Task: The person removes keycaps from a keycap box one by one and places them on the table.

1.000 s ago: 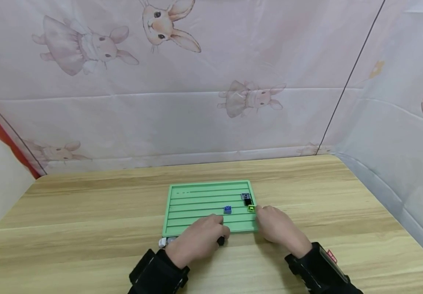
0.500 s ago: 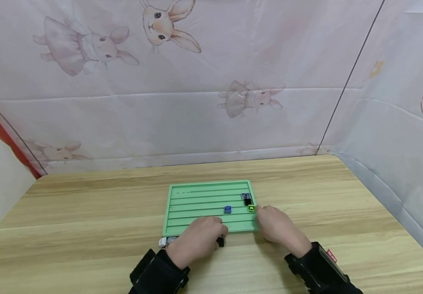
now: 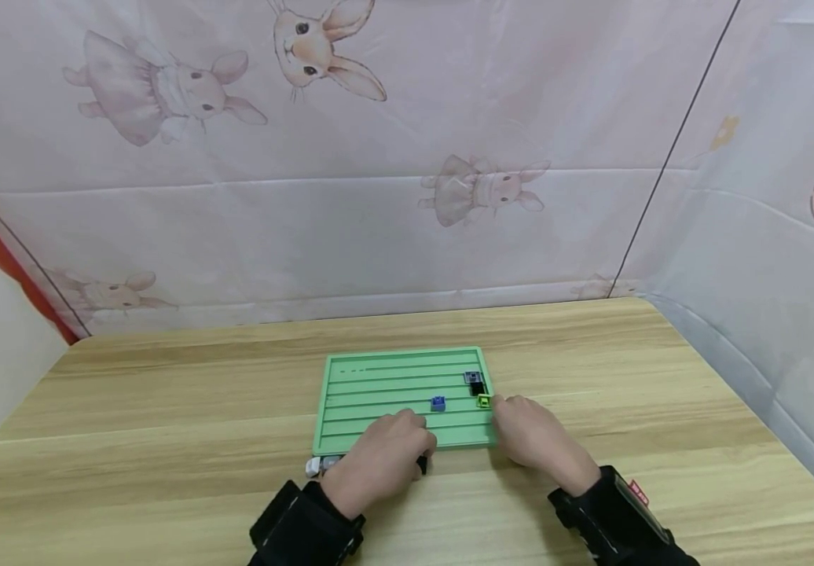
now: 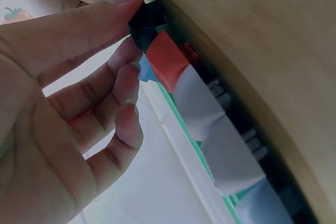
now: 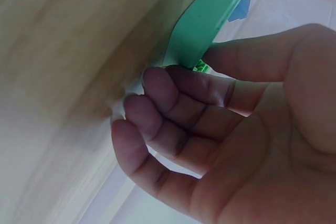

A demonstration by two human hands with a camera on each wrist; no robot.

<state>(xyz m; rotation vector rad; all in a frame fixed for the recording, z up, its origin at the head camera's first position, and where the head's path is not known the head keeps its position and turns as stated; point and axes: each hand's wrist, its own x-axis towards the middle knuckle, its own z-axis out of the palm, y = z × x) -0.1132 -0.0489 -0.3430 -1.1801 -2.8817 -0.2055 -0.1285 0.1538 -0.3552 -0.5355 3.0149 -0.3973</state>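
A shallow green ribbed tray (image 3: 372,385) lies on the wooden table. My left hand (image 3: 382,462) is at its near edge, thumb and finger pinching a small black keycap (image 4: 146,24). Beside that piece, the left wrist view shows a row of keycaps along the tray's edge: a red keycap (image 4: 167,60), grey ones and a bluish one. My right hand (image 3: 533,436) grips the tray's right rim between thumb and forefinger; its other fingers are curled. On the tray sit a blue keycap (image 3: 438,404), a yellow-green keycap (image 3: 483,401), a black keycap (image 3: 477,389) and a grey-blue keycap (image 3: 472,377).
White and grey keycaps (image 3: 313,467) stick out at the tray's near left corner, partly hidden by my left hand. The wooden table (image 3: 166,409) extends around the tray. Behind it hangs a rabbit-print cloth (image 3: 379,236).
My left hand shifts very slightly left at the tray's near edge, still pinching the black keycap. The right hand and the tray stay where they were.
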